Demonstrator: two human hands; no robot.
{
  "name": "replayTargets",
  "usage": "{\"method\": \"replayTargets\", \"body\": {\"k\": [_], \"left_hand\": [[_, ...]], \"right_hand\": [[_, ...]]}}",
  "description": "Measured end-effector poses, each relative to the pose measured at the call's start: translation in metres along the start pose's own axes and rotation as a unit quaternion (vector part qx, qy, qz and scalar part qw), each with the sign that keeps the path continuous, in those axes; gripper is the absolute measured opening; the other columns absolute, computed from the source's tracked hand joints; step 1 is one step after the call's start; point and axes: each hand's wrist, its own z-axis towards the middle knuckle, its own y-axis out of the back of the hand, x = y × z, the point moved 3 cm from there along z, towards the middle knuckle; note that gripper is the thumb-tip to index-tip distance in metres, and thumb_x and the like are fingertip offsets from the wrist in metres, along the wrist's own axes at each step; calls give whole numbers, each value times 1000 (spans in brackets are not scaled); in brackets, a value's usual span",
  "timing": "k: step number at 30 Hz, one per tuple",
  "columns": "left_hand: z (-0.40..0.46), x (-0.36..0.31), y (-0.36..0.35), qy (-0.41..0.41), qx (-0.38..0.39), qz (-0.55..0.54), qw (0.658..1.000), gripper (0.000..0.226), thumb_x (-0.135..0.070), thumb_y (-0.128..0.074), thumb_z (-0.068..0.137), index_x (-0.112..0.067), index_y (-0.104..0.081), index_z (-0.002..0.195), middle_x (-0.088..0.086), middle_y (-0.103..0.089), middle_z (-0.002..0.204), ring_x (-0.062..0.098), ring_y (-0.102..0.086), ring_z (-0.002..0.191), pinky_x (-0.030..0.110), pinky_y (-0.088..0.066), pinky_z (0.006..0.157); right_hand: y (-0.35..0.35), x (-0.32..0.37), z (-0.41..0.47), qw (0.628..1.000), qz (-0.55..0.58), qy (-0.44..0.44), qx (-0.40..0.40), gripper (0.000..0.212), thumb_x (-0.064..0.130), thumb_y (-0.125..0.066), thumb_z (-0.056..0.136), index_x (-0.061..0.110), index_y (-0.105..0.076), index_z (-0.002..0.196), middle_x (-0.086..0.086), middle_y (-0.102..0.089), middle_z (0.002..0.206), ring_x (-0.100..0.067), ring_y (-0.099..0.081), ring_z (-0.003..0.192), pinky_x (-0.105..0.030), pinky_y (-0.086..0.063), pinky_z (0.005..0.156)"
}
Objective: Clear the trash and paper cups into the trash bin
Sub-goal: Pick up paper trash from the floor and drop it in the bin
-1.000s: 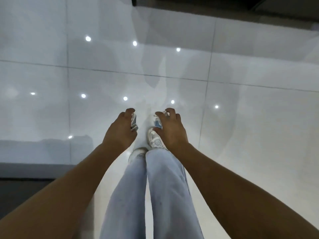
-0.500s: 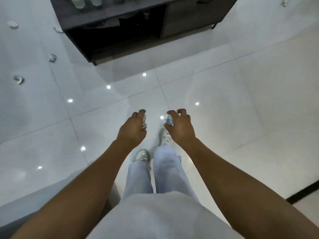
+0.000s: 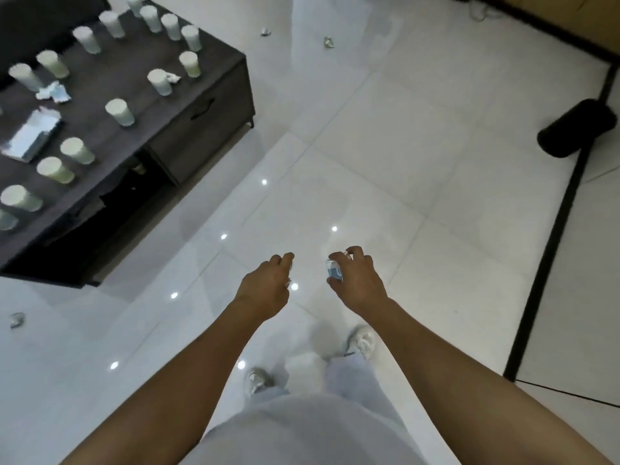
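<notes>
My left hand (image 3: 266, 288) is closed around a small pale scrap of trash, of which only a sliver shows under the fingers. My right hand (image 3: 357, 280) grips a crumpled blue-and-white wrapper (image 3: 333, 271). Both hands hang over the glossy white floor in front of my legs. Several white paper cups (image 3: 120, 112) stand on a dark low table (image 3: 208, 95) at the upper left, along with crumpled paper (image 3: 53, 92) and a flattened carton (image 3: 32, 134). A black cylindrical bin (image 3: 577, 129) stands at the far right.
Crumpled scraps lie on the floor at the back (image 3: 329, 42), (image 3: 265, 31) and at the left edge (image 3: 16, 319). A black strip (image 3: 553, 236) runs along the floor on the right. My feet in pale shoes (image 3: 362, 342) are below the hands.
The view has swung up and right: the table top with cups and the black bin have come into sight. Both hands keep their hold on the trash.
</notes>
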Motion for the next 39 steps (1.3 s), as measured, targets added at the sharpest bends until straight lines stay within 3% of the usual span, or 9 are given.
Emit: {"method": "replayTargets", "body": {"k": [6,14,19,24,32,39], "left_hand": [[93,-151,-6,-64,19,61,996,49,-14,-47,90,-16,-30,136,4,-49,117,22,-53,100,35,-49,71],[194,-333,-7,-185,16,147,971,54,-15,-47,91,-16,-27,141,4,-50,122,24,-54,101,33,-46,73],[263,-416,2,-248,22,175,952,56,-14,-49,90,-15,-27,141,5,-52,121,23,-55,100,32,-47,73],[353,-484,11,-292,28,190,937,54,-15,-52,88,-16,-31,137,4,-53,118,23,-56,98,27,-37,68],[511,-601,53,-355,18,213,910,56,-14,-52,87,-17,-31,139,4,-56,116,21,-57,94,25,-39,71],[609,-709,72,-376,47,224,898,59,-16,-52,89,-17,-27,142,5,-53,126,22,-56,104,29,-46,85]], "right_hand": [[91,-143,17,996,27,-68,-43,42,28,-59,91,25,-50,132,-4,-36,138,-27,-40,120,-34,-45,84],[197,-298,28,979,86,-160,-87,41,26,-60,91,23,-51,131,-7,-36,137,-29,-39,121,-38,-47,91],[242,-369,51,963,115,-213,-115,42,27,-60,91,23,-51,132,-7,-36,137,-29,-38,121,-39,-47,92],[292,-431,108,949,128,-247,-146,41,28,-60,90,24,-52,130,-6,-37,137,-28,-40,121,-38,-48,92],[411,-522,219,936,135,-277,-172,42,28,-60,91,22,-51,131,-9,-38,137,-29,-41,120,-38,-49,90],[487,-613,272,924,142,-309,-172,44,28,-59,92,24,-48,134,-8,-36,140,-28,-40,123,-36,-47,94]]}}
